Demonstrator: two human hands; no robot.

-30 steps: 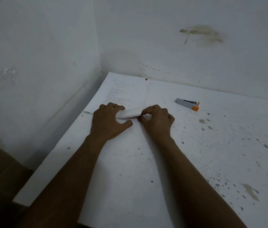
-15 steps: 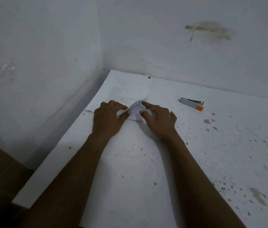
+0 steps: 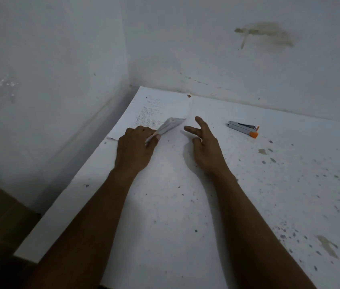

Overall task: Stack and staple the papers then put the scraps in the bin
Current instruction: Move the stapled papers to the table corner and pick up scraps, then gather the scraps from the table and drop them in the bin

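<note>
White printed papers (image 3: pixel 160 107) lie in the far left corner of the table. My left hand (image 3: pixel 135 149) pinches the near edge of the papers, and the lifted sheets (image 3: pixel 170 125) fan up above the thumb. My right hand (image 3: pixel 205 147) hovers just right of the papers with its fingers spread and nothing in it. A grey stapler (image 3: pixel 243 128) with an orange end lies flat on the table to the right of my right hand.
The white table (image 3: pixel 185 215) is speckled with dark spots and stains, mostly on its right side. White walls (image 3: pixel 206 49) meet behind the papers in a corner. The table's left edge (image 3: pixel 64 197) drops to a dark floor.
My left hand has lifted the near edge of the papers higher so the sheets fan up. My right hand has let go of the papers and opened, moving slightly right.
</note>
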